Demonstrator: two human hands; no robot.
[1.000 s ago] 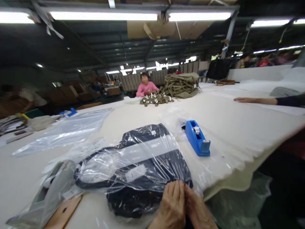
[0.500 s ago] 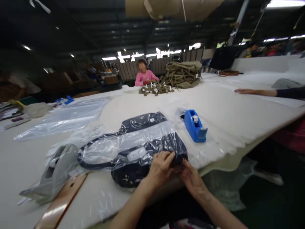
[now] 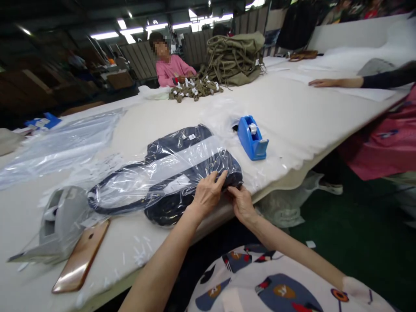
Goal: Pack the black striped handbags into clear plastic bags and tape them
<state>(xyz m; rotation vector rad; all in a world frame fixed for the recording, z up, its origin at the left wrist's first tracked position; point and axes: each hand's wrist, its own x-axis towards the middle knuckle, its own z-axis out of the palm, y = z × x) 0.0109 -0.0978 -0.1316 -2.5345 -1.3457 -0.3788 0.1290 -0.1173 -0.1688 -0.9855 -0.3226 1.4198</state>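
Observation:
A folded navy bag [image 3: 186, 141] with a long looped strap lies on the table inside a clear plastic bag [image 3: 156, 173]. A white label shows through the plastic. My left hand [image 3: 207, 193] rests on the near right part of the packet, fingers stretched out and slightly apart on the plastic; its thumb is hidden. At the packet's right front corner, my right hand [image 3: 242, 203] pinches the plastic edge between thumb and fingers, close to the left fingertips. Just beyond the packet stands a blue tape dispenser [image 3: 251, 138].
A grey tape dispenser [image 3: 60, 221] and a rose-gold phone [image 3: 81, 255] lie at left. Flat clear plastic bags [image 3: 74, 134] are behind. Across the table, a person in pink [image 3: 173, 69] sits by piled olive bags [image 3: 232, 58]. Another person's hand [image 3: 321, 82] rests at right.
My view has tilted down and shifted, so the table sits higher in the picture. My left fingers are straighter on the plastic; my right hand stays at the packet's corner.

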